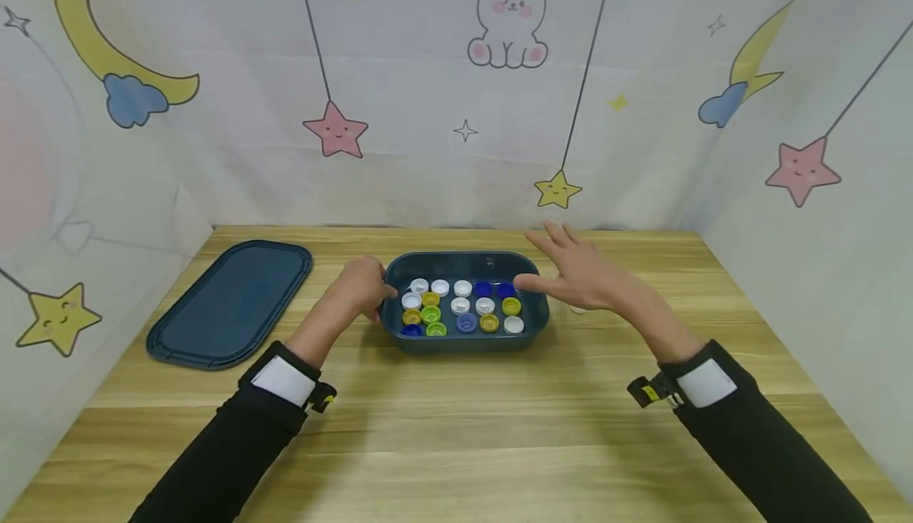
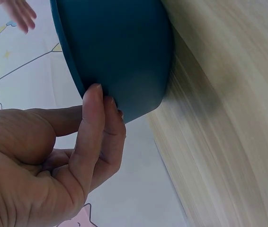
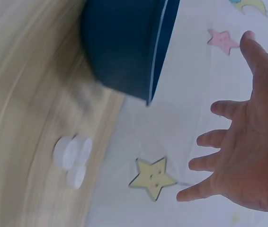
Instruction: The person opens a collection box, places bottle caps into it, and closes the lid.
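Observation:
A dark blue plastic box (image 1: 464,342) with rounded corners stands on the table, holding several bottle caps (image 1: 460,306) in white, blue, yellow and green. At its left end, my left hand (image 1: 360,289) pinches the rim between thumb and fingers; the left wrist view shows the fingers (image 2: 92,118) against the outer wall. My right hand (image 1: 581,273) is spread wide over the box's right end, holding nothing. In the right wrist view, that hand (image 3: 247,146) is apart from the box wall (image 3: 120,47). Several white caps (image 3: 65,153) lie on the table beside the box.
A dark blue lid (image 1: 228,305) lies flat on the wooden table (image 1: 456,444), left of the box. Behind and at both sides hangs a white cloth (image 1: 428,182) printed with stars, moons and a rabbit.

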Demonstrator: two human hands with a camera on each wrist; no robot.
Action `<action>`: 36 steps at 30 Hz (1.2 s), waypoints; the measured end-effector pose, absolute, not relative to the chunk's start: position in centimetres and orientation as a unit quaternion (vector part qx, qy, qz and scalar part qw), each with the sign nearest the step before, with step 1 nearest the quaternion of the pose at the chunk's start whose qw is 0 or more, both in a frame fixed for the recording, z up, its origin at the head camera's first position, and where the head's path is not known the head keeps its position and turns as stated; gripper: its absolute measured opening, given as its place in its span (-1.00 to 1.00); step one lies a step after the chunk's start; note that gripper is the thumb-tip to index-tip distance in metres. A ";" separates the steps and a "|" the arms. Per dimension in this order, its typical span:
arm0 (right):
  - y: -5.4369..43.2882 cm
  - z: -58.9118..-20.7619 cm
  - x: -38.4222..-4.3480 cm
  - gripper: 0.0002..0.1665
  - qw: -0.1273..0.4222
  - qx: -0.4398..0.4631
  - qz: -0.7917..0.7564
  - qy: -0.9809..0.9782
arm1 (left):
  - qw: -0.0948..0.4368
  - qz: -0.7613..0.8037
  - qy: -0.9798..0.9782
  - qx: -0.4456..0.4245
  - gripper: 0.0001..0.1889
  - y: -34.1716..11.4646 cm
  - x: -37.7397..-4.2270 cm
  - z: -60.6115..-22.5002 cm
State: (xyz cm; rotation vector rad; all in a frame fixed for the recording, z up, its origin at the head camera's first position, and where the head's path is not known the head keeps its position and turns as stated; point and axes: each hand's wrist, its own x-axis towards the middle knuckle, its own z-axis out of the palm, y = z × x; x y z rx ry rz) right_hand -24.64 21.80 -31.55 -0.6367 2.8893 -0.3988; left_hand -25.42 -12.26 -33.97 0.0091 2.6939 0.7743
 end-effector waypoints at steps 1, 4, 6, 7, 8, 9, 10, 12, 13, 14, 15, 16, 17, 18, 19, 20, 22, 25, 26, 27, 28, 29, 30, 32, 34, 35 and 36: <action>22.3 -31.7 -24.8 0.09 0.078 -0.207 -0.132 0.966 | 0.169 0.274 0.947 0.003 -0.67 -12.3 -25.4 -34.0; 23.9 -32.3 -25.2 0.04 0.077 -0.189 -0.133 0.970 | 0.169 0.277 0.946 0.003 -0.66 -12.2 -25.5 -34.0; 25.0 -32.8 -25.6 0.03 0.073 -0.180 -0.132 0.972 | 0.171 0.278 0.945 0.001 -0.65 -12.2 -25.6 -34.1; 25.5 -33.1 -25.8 0.03 0.071 -0.176 -0.131 0.973 | 0.172 0.278 0.945 0.000 -0.65 -12.2 -25.6 -34.1; 26.0 -33.4 -26.0 0.03 0.069 -0.174 -0.130 0.974 | 0.173 0.277 0.945 0.000 -0.64 -12.2 -25.6 -34.1; 26.5 -33.7 -26.3 0.03 0.068 -0.173 -0.131 0.974 | 0.173 0.276 0.945 0.001 -0.64 -12.3 -25.6 -34.1; 27.0 -34.0 -26.5 0.03 0.066 -0.173 -0.131 0.974 | 0.173 0.277 0.945 0.001 -0.64 -12.3 -25.6 -34.1; 28.0 -34.5 -27.0 0.01 0.062 -0.175 -0.135 0.973 | 0.174 0.275 0.946 0.001 -0.65 -12.3 -25.6 -34.1; 28.4 -34.8 -27.2 -0.02 0.060 -0.178 -0.138 0.972 | 0.173 0.272 0.947 0.003 -0.65 -12.3 -25.6 -34.1; 28.8 -35.0 -27.5 -0.05 0.055 -0.186 -0.140 0.971 | 0.172 0.270 0.947 0.004 -0.65 -12.3 -25.6 -34.1; 29.1 -35.2 -27.7 -0.10 0.051 -0.192 -0.142 0.970 | 0.172 0.269 0.948 0.005 -0.66 -12.3 -25.6 -34.1; 29.4 -35.3 -27.9 -0.14 0.048 -0.197 -0.143 0.969 | 0.171 0.269 0.948 0.004 -0.66 -12.3 -25.5 -34.1; 29.7 -35.5 -28.1 -0.19 0.044 -0.203 -0.143 0.968 | 0.171 0.268 0.948 0.003 -0.66 -12.3 -25.5 -34.1; 29.9 -35.7 -28.2 -0.23 0.039 -0.210 -0.141 0.967 | 0.171 0.268 0.948 0.003 -0.66 -12.3 -25.5 -34.1; 30.0 -35.9 -28.3 -0.26 0.036 -0.214 -0.138 0.966 | 0.171 0.266 0.949 0.004 -0.66 -12.3 -25.5 -34.1; 30.2 -36.1 -28.5 -0.29 0.033 -0.218 -0.134 0.966 | 0.170 0.268 0.948 0.004 -0.67 -12.3 -25.5 -34.1; 30.2 -36.7 -28.7 -0.33 0.033 -0.221 -0.125 0.967 | 0.170 0.269 0.948 0.005 -0.67 -12.2 -25.4 -34.1; 30.2 -37.5 -29.0 -0.41 0.035 -0.224 -0.115 0.967 | 0.169 0.270 0.948 0.004 -0.68 -12.3 -25.4 -34.0; 30.1 -37.8 -29.1 -0.44 0.036 -0.226 -0.112 0.967 | 0.169 0.273 0.947 0.002 -0.69 -12.3 -25.4 -34.0; 30.0 -38.1 -29.3 -0.46 0.035 -0.228 -0.109 0.967 | 0.169 0.275 0.946 0.002 -0.69 -12.3 -25.4 -34.0; 29.9 -38.4 -29.4 -0.47 0.036 -0.228 -0.111 0.967 | 0.169 0.278 0.946 0.000 -0.70 -12.3 -25.4 -34.0; 29.9 -38.6 -29.5 -0.48 0.036 -0.228 -0.111 0.967 | 0.169 0.281 0.945 -0.002 -0.70 -12.3 -25.4 -34.0; 29.8 -38.8 -29.6 -0.49 0.037 -0.228 -0.114 0.966 | 0.169 0.284 0.944 -0.003 -0.70 -12.4 -25.4 -34.0; 29.6 -39.1 -29.8 -0.52 0.038 -0.226 -0.115 0.967 | 0.171 0.288 0.942 -0.004 -0.69 -12.4 -25.4 -34.0; 29.5 -39.3 -29.9 -0.55 0.043 -0.223 -0.120 0.966 | 0.171 0.287 0.942 -0.004 -0.67 -12.4 -25.4 -34.0; 29.4 -39.4 -30.0 -0.57 0.044 -0.221 -0.122 0.967 | 0.171 0.287 0.942 -0.003 -0.66 -12.4 -25.5 -34.0; 29.3 -39.4 -30.0 -0.60 0.046 -0.219 -0.122 0.967 | 0.171 0.287 0.943 -0.003 -0.65 -12.4 -25.5 -34.1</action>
